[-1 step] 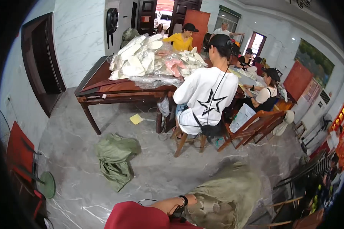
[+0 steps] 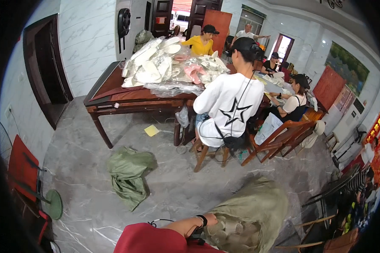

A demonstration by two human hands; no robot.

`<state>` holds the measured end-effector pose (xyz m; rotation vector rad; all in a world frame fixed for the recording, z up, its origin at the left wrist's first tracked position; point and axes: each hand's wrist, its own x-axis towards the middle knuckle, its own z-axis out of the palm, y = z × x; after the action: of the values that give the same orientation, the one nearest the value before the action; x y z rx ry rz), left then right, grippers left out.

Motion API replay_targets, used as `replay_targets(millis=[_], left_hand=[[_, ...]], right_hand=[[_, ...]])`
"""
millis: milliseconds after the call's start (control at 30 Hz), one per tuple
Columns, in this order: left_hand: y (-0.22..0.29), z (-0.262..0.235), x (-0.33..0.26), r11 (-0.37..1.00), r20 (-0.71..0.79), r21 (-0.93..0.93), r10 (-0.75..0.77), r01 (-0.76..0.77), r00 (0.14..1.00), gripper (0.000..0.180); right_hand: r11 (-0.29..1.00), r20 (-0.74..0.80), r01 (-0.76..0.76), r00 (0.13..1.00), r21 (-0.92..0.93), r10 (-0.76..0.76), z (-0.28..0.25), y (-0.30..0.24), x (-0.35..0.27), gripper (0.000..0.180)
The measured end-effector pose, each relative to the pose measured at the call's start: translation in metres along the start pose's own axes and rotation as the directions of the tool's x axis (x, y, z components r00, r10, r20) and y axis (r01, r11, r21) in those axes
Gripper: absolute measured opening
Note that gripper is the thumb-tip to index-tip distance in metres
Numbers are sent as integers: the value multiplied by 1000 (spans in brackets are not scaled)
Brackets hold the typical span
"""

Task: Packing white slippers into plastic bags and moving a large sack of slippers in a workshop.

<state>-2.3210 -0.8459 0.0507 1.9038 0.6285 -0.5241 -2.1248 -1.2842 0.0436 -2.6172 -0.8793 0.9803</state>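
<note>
The hand (image 2: 210, 220) in view belongs to a forearm in a red sleeve that enters from the lower edge and wears a dark wrist band. It reaches rightward into the open mouth of the large green sack (image 2: 257, 211). Which of the person's arms this is cannot be told for certain, and the other hand is out of view. The fingers are buried in the sack mouth, so whether they are spread or closed on something cannot be told. The sack stands on the floor (image 2: 177, 189) just right of the hand, leaning, its long axis running up and right. Pale flat pieces (image 2: 230, 236) fill its mouth, touching the hand. A second, crumpled green sack (image 2: 128, 175) lies well apart to the left. The bench (image 2: 114, 99) stands far ahead.
</note>
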Motion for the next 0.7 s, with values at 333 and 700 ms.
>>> replay_targets(millis=[333,700], left_hand=[[-134,4,-147,980,130,38,189,-195,973,38],[-295,-46,-255,978,227,-63,209,-200,951,39]], right_hand=[[1000,20,-2,1000,-3,2,104,-120,-73,38],[979,-55,-167,983,113,174,242,-264,-184,38]])
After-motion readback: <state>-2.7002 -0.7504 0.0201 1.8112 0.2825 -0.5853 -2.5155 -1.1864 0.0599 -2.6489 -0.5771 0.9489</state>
